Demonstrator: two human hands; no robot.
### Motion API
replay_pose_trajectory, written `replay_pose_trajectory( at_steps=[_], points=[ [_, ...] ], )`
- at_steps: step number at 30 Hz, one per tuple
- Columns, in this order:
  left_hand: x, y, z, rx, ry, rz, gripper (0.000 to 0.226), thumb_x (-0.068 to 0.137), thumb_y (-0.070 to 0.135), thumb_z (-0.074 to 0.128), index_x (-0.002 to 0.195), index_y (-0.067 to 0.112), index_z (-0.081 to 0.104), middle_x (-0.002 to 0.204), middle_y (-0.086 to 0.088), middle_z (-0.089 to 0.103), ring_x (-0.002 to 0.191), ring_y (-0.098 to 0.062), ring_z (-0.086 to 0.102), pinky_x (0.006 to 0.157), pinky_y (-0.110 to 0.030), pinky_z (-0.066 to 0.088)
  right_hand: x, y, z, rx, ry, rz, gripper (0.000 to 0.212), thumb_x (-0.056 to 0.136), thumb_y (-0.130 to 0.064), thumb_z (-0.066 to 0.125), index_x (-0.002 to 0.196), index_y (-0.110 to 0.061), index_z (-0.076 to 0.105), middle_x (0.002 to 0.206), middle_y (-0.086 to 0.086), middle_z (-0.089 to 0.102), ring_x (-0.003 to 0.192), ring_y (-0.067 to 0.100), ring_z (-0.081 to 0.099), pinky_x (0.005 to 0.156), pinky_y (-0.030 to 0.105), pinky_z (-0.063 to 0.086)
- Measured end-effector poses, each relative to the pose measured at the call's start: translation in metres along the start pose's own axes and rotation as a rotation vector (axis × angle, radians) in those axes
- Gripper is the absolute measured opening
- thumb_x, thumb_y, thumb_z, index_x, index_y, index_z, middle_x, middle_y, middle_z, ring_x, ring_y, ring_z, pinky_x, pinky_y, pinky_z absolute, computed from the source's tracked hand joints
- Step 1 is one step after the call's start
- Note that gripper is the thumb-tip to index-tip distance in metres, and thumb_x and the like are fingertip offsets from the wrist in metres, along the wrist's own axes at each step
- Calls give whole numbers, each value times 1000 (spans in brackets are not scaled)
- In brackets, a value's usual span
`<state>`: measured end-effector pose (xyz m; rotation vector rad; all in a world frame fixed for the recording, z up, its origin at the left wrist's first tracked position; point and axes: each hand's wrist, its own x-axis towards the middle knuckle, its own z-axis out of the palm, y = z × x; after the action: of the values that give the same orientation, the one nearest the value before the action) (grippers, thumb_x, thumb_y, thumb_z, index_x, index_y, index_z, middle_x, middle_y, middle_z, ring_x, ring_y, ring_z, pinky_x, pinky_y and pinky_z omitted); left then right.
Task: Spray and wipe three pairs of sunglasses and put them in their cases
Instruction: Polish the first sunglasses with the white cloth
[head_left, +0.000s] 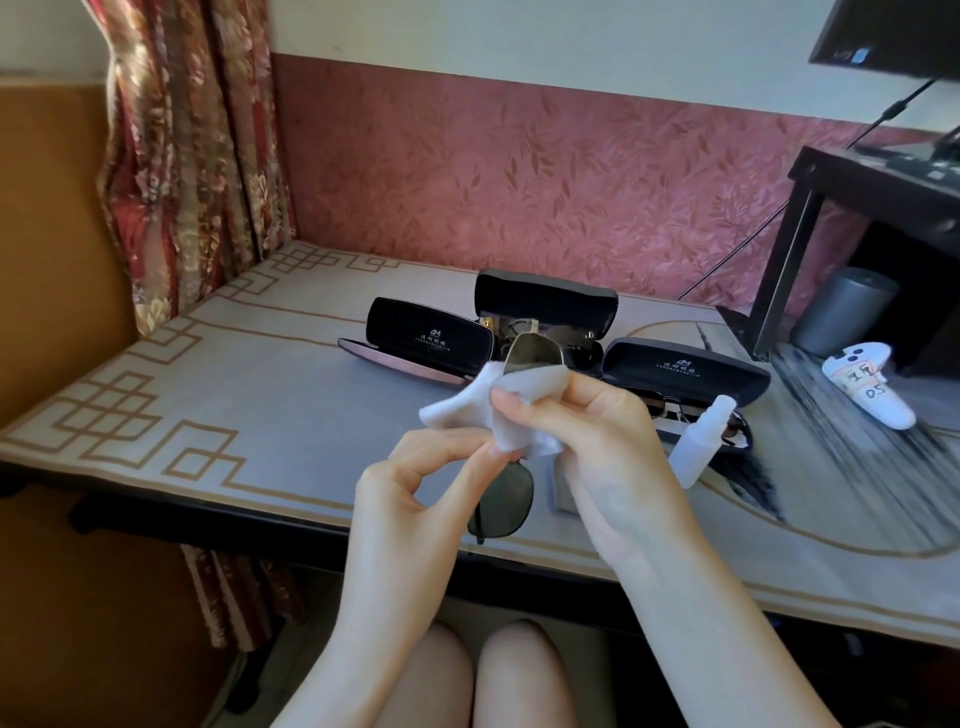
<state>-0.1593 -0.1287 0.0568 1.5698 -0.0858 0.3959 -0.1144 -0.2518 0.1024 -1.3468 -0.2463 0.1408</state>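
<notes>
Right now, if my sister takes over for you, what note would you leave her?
Hands: the left hand pinches the sunglasses; the right hand holds the white cloth round the upper lens.
Done: the middle case and right case each hold a pair, lids open.
The left case is open and looks empty. The spray bottle is by the right case.
Left: finish wiping this pair and put it in the left case.

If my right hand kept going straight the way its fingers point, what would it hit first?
Past the cloth your right hand pinches over the sunglasses, probably the open left case; depth is unclear.
</notes>
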Motion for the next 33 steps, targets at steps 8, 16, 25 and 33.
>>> replay_pose_trajectory(
  at_steps=[8, 16, 25, 33],
  points=[
    [-1, 5, 1, 9, 43, 15, 13, 75, 38, 66, 80, 34, 77, 86, 15, 74, 101, -3, 64, 83, -10, 45, 15, -15, 2, -55, 113, 1, 26, 58, -37, 75, 69, -14, 76, 74, 4, 68, 80, 15, 63, 93, 35, 44],
    [-2, 5, 2, -50, 68, 7, 13, 71, 41, 70, 77, 32, 78, 86, 11, 75, 101, -8, 65, 92, -27, 47, 14, -12, -6, -35, 104, -12, 23, 75, -33, 66, 73, -12, 76, 84, 6, 72, 86, 17, 65, 105, 45, 42],
    [-3, 5, 3, -49, 79, 11, 13, 73, 37, 67, 77, 33, 78, 86, 10, 75, 100, -9, 66, 92, -30, 47, 13, -12, -14, -1, 142, 18, 29, 56, -38, 74, 69, -12, 77, 78, 1, 73, 82, 10, 66, 98, 32, 44],
    [-5, 2, 3, -56, 99, -2, 13, 71, 37, 67, 77, 33, 78, 86, 9, 75, 99, -9, 66, 93, -32, 48, 7, -3, -14, 188, 94, 75, 20, 73, -29, 64, 78, -13, 76, 84, 0, 74, 86, 9, 68, 94, 29, 49]
  ],
)
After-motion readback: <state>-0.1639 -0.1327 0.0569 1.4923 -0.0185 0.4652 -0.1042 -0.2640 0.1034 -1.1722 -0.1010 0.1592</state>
